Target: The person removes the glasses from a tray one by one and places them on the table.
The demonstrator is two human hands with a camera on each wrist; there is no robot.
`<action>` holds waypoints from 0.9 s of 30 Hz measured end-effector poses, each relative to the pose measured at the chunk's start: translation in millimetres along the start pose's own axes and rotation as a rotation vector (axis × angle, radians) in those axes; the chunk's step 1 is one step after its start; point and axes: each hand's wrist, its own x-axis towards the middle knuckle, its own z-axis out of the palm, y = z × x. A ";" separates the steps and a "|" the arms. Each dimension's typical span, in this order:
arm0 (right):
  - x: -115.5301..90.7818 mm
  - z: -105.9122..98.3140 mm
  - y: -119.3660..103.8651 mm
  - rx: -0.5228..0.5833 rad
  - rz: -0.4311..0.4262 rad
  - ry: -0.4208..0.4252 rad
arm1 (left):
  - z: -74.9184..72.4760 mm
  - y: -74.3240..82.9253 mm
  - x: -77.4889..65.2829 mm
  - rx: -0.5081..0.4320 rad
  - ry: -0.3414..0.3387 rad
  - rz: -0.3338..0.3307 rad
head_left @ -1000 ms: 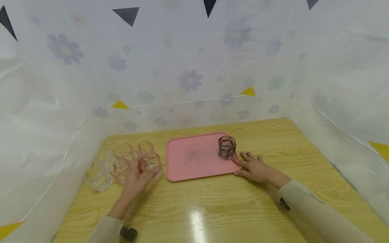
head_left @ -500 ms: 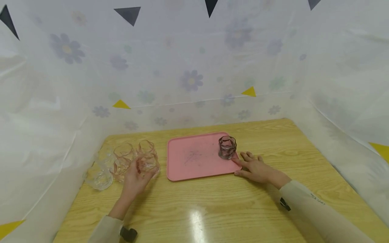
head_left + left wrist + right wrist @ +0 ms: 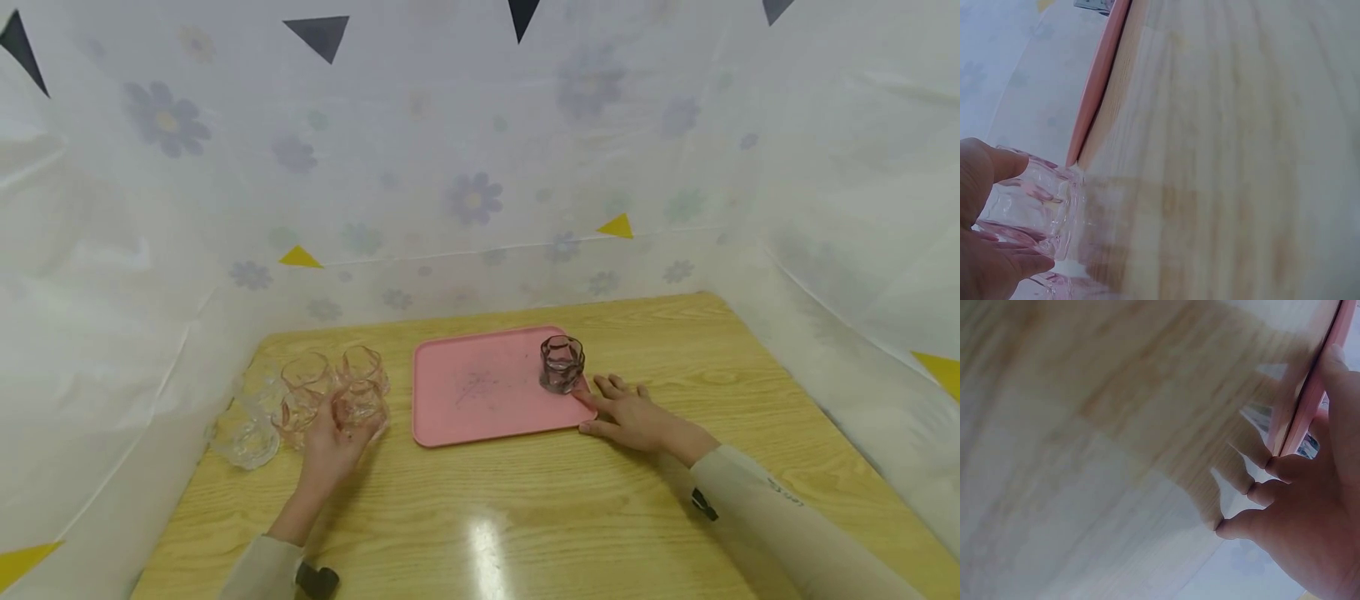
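My left hand (image 3: 328, 446) holds a faceted pink-tinted drinking glass (image 3: 365, 402) between thumb and fingers at the left of the table. In the left wrist view this glass (image 3: 1029, 203) stands upright, its base right at the wood. Close beside it are more pink glasses, one (image 3: 306, 372) behind and to the left, another (image 3: 363, 362) directly behind. My right hand (image 3: 633, 417) rests with fingers spread at the right edge of a pink tray (image 3: 450, 375). A dark purple glass (image 3: 561, 367) stands on the tray near those fingers. In the right wrist view several fingertips (image 3: 1232, 527) touch the table.
Clear glasses (image 3: 246, 440) stand at the far left, next to the pink ones. The wooden table (image 3: 555, 508) is enclosed by white flower-patterned sheeting (image 3: 420, 150) at the back and both sides. A strip of table separates the held glass from the tray.
My left hand has moved slightly left with the pink glass, away from the tray and closer to the other pink glasses. The right hand, tray and purple glass have stayed put.
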 end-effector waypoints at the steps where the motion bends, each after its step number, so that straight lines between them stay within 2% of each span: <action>1: 0.1 0.2 0.0 0.000 0.000 0.000 | -0.2 -0.1 0.0 0.001 0.004 0.003; 7: 0.1 0.6 0.3 0.000 -0.001 0.000 | -1.3 -0.5 0.8 0.036 0.014 0.007; 17: -0.9 -0.8 -0.6 -0.006 -0.001 -0.002 | -3.3 1.5 1.8 0.089 -0.028 -0.059; 22: -1.8 -0.8 -0.5 -0.006 -0.004 -0.001 | -4.4 4.4 -0.6 0.089 -0.006 -0.023; 27: -2.7 -0.8 -0.4 -0.008 -0.006 0.005 | -3.9 6.5 -3.3 0.070 0.042 0.047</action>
